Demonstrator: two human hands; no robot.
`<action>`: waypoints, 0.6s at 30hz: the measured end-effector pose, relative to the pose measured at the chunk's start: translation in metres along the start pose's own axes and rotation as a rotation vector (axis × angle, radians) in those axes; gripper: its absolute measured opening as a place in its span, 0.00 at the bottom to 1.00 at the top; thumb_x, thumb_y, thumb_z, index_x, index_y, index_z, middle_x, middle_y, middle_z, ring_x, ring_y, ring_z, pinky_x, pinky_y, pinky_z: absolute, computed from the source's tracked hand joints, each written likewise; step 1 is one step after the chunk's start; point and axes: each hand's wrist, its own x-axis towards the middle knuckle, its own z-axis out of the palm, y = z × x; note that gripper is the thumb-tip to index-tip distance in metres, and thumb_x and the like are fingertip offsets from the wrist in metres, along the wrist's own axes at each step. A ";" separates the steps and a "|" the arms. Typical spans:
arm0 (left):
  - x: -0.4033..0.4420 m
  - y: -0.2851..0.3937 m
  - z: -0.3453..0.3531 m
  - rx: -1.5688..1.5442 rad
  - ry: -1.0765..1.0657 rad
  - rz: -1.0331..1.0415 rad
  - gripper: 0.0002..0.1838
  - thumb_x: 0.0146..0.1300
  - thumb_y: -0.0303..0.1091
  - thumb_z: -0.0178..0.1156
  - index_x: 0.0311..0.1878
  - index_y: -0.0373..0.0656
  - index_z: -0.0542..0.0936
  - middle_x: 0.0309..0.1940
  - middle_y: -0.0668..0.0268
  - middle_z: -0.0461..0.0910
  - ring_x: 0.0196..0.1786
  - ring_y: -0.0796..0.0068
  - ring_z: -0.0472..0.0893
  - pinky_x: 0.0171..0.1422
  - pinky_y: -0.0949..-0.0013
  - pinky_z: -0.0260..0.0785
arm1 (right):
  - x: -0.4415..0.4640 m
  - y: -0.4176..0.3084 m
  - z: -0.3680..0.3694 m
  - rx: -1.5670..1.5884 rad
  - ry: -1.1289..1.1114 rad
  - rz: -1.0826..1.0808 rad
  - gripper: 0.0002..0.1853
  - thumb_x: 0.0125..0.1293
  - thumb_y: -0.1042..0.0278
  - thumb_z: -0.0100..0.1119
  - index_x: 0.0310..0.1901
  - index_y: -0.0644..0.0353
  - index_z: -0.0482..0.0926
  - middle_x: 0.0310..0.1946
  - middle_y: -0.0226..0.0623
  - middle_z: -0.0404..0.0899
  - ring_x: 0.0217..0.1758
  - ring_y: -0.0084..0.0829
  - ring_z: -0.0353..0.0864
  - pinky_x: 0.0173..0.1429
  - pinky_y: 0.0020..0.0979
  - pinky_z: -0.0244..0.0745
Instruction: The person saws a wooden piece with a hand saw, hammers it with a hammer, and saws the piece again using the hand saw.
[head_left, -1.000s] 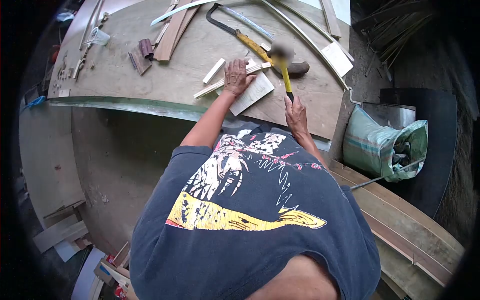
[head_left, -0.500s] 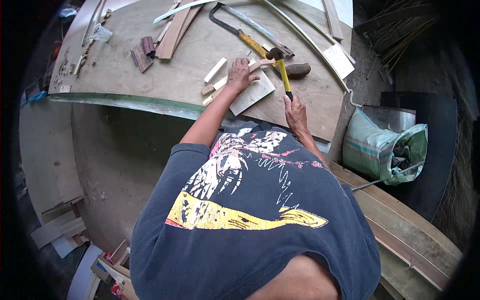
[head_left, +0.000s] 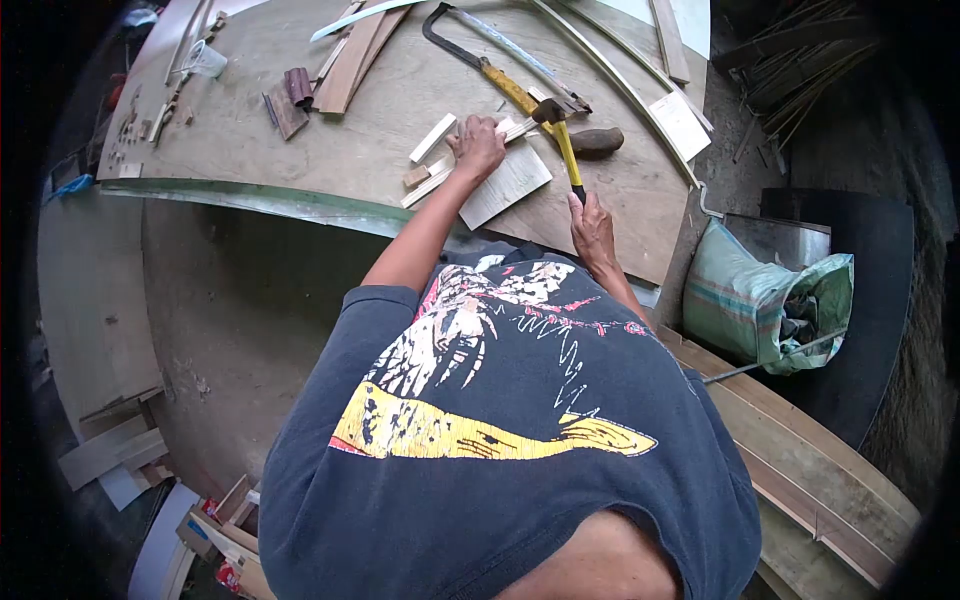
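My right hand (head_left: 592, 232) is closed on the black grip of a hammer with a yellow handle (head_left: 567, 155). The dark hammer head (head_left: 549, 111) is at the end of narrow wooden strips (head_left: 428, 186). Over these strips my left hand (head_left: 477, 148) is curled, its fingers gripping them. A flat pale board (head_left: 508, 184) lies beside them, nearer my body. Left of my left hand are a short pale block (head_left: 433, 138) and a small brown wood end (head_left: 416, 176).
A hacksaw with a yellow handle (head_left: 508, 87) and a dark rounded object (head_left: 597, 142) lie on the worktable (head_left: 250, 150). A plastic cup (head_left: 205, 60) and dark red pieces (head_left: 298, 87) are at the left. A green sack (head_left: 735, 290) stands right of the table.
The hammer head has come down from its blurred raised position onto the strips' end. My left hand has shifted its grip, and a brown wood end now shows beside it.
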 end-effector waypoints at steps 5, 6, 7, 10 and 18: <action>0.007 0.006 0.027 0.192 0.355 -0.055 0.23 0.58 0.50 0.50 0.49 0.44 0.71 0.47 0.57 0.65 0.55 0.58 0.62 0.55 0.41 0.49 | -0.001 -0.011 -0.006 -0.037 0.045 -0.043 0.15 0.65 0.56 0.45 0.34 0.62 0.65 0.18 0.55 0.73 0.25 0.57 0.74 0.25 0.50 0.65; 0.009 0.009 0.026 0.203 0.266 -0.100 0.27 0.59 0.53 0.45 0.53 0.41 0.68 0.51 0.55 0.64 0.59 0.56 0.58 0.58 0.36 0.42 | -0.001 -0.019 -0.012 -0.040 0.043 -0.040 0.15 0.65 0.56 0.45 0.34 0.62 0.65 0.18 0.55 0.73 0.25 0.57 0.74 0.25 0.50 0.65; 0.011 0.007 0.031 0.200 0.260 -0.102 0.27 0.59 0.53 0.45 0.53 0.41 0.68 0.51 0.55 0.64 0.59 0.56 0.58 0.58 0.36 0.42 | -0.001 -0.031 -0.021 0.008 0.064 -0.057 0.14 0.65 0.58 0.46 0.34 0.62 0.65 0.19 0.55 0.73 0.24 0.56 0.74 0.25 0.49 0.65; 0.013 0.006 0.038 0.198 0.282 -0.114 0.31 0.59 0.52 0.42 0.58 0.36 0.62 0.59 0.54 0.57 0.66 0.52 0.48 0.63 0.32 0.24 | -0.006 -0.059 -0.042 0.084 0.136 -0.108 0.11 0.65 0.62 0.48 0.35 0.62 0.65 0.20 0.53 0.74 0.24 0.55 0.74 0.24 0.47 0.66; 0.016 0.005 0.041 0.259 0.322 -0.101 0.32 0.60 0.50 0.41 0.62 0.37 0.58 0.64 0.53 0.53 0.69 0.52 0.44 0.63 0.33 0.23 | -0.003 -0.014 -0.004 -0.077 0.053 -0.041 0.11 0.64 0.62 0.48 0.37 0.62 0.64 0.23 0.54 0.75 0.26 0.56 0.74 0.26 0.48 0.66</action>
